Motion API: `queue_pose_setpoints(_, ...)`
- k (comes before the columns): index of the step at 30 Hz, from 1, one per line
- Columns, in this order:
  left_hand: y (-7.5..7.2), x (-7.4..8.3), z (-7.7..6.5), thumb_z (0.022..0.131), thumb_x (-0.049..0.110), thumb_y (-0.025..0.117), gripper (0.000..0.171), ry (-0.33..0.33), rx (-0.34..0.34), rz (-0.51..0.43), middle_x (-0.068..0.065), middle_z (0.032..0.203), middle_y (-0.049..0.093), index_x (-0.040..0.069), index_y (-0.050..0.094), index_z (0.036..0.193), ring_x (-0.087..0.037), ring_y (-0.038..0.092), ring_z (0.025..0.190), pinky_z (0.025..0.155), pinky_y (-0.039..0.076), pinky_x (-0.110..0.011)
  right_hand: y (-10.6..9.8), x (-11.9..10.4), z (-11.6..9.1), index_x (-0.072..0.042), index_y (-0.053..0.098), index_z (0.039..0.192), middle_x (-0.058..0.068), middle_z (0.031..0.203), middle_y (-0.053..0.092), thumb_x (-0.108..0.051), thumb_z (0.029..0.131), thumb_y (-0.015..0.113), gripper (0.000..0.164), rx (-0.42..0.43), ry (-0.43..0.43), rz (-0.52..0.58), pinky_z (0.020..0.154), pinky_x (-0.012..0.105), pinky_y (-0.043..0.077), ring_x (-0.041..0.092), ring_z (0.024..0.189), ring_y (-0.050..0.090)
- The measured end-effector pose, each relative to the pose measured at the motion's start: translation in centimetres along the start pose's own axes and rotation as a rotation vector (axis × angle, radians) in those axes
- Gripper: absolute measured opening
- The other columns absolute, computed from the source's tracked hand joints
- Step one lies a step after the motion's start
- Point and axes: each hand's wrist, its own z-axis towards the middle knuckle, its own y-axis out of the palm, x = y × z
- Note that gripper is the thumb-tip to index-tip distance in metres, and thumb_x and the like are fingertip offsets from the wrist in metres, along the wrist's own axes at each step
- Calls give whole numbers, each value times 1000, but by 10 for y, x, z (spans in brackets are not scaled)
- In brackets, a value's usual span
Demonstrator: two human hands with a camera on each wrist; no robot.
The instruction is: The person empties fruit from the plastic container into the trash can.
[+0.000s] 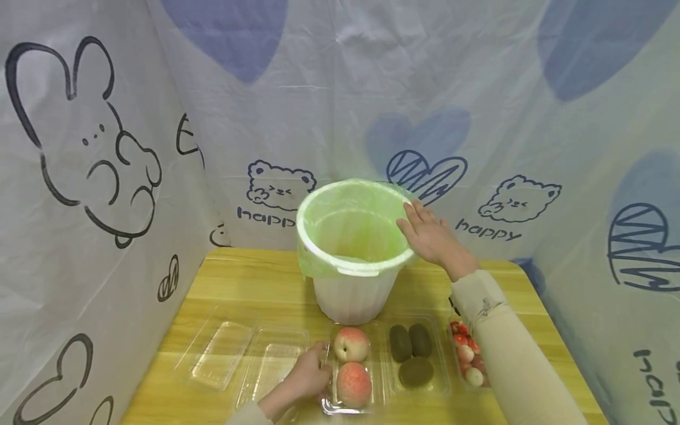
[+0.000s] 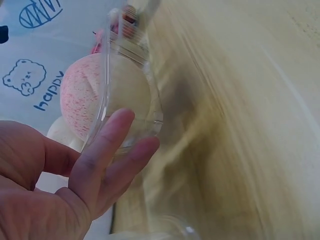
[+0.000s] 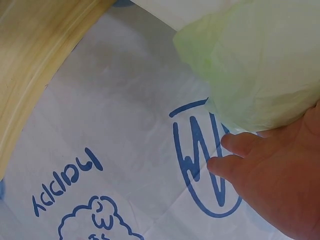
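My left hand (image 1: 309, 373) pinches the left edge of a clear plastic container (image 1: 330, 407) with two peaches in it. In the left wrist view the thumb lies at the inner side of its wall and the fingers (image 2: 122, 125) along the outside. A peach (image 1: 354, 383) is in the near half, another peach (image 1: 351, 344) in the far half. Behind the container stands a white bucket (image 1: 350, 295) lined with a green plastic bag (image 1: 353, 227). At its right rim is my right hand (image 1: 431, 236), fingers extended, close against the bag in the right wrist view.
To the right are a container with dark oval fruits (image 1: 416, 372) and one with small red and pale items (image 1: 467, 360), partly hidden by the right sleeve. Two clear trays (image 1: 218, 354) lie on the left. Printed curtains (image 1: 340, 118) surround the wooden table (image 1: 255, 265).
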Motion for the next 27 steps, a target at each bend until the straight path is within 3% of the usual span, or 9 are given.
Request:
queue_pose_setpoints(5, -3, 13, -7, 94, -6, 52, 69, 2, -22, -9, -17, 81, 63, -13, 28, 158, -12, 58, 48, 42, 55, -28, 0, 0, 1, -10, -3, 170, 16, 177, -10, -52, 113, 13, 72, -1, 2, 2, 129, 70, -6, 46, 163, -5)
queue_pose_setpoints(14, -17, 43, -21, 94, -4, 54, 72, 51, -64, 32, -20, 82, 66, -17, 23, 158, -9, 55, 47, 40, 49, -20, 0, 1, 2, -9, -3, 170, 16, 178, -9, -53, 113, 12, 74, 1, -2, 10, 129, 70, -4, 45, 163, -4)
queue_pose_setpoints(20, -31, 62, -27, 96, -2, 57, 70, 86, -60, 40, -18, 83, 65, -14, 26, 159, -13, 63, 51, 44, 58, -29, 2, 1, 2, -11, -4, 170, 15, 178, -10, -55, 112, 11, 74, -1, -1, 10, 129, 71, -5, 44, 163, -4)
queue_pose_setpoints(27, -43, 84, -32, 96, -2, 56, 70, 103, -35, 33, -17, 78, 63, -12, 27, 159, -16, 64, 52, 45, 59, -33, 3, 3, 2, -10, -3, 170, 16, 177, -10, -56, 112, 10, 75, 7, -5, 15, 129, 71, -5, 44, 163, -4)
